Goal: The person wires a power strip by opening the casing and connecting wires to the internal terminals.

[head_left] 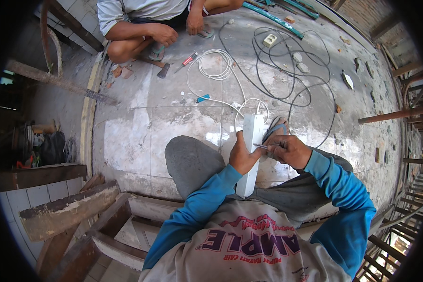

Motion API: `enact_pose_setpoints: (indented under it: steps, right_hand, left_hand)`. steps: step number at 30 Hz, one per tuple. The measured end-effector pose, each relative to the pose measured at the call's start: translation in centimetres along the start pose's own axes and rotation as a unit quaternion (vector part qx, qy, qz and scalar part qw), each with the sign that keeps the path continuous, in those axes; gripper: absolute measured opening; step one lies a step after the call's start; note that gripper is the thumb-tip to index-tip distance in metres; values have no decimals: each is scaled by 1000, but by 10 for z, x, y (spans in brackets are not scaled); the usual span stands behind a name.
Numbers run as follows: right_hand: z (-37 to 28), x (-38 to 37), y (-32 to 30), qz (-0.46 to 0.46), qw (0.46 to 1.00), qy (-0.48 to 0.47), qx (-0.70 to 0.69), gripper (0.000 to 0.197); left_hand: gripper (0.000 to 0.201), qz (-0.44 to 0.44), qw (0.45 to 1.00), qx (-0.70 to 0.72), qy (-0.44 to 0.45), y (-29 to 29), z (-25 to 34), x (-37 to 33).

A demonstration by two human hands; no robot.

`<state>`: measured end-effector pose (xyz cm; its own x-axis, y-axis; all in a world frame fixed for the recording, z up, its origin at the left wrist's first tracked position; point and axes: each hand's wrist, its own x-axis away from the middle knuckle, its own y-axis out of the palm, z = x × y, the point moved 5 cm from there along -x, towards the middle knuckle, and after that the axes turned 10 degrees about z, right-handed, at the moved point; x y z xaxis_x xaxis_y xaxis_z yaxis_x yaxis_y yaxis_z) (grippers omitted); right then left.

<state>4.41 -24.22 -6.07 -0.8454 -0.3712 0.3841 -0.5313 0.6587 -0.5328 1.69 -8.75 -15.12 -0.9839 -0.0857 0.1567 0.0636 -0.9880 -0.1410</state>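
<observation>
A long white power strip point(253, 128) stands between my knees, its near end by my lap and white cable at its far end. My left hand point(242, 159) is wrapped around its left side, with the thumb across the top. In the fingers of my right hand point(290, 151) is a thin metal rod point(260, 145), perhaps a screwdriver shaft; its handle is hidden. The rod's tip meets the strip beside my left thumb. A coil of white cable point(215, 75) lies beyond, running toward the strip.
Another person point(148, 28) squats at the far left, near a hatchet point(163, 70) and a red-handled screwdriver point(189, 60). A small blue item point(203, 98) lies closer. Black cable point(293, 96) loops around a white socket point(270, 40) at far right. A wooden frame point(117, 249) stands near left.
</observation>
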Motion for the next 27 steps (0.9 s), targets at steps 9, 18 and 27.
enact_pose_setpoints:
  steps: [9,18,27]
  right_hand:
    - [-34,20,-20,57,981,-67,174,23]
    - [-24,29,-11,135,957,-140,213,18]
    - [-21,29,-10,137,937,-151,285,16]
  left_hand:
    - [55,-8,990,134,-36,-5,-17,-7]
    - [50,-54,944,289,-151,-4,-32,-13]
    - [55,-52,954,274,-114,-2,-19,-10]
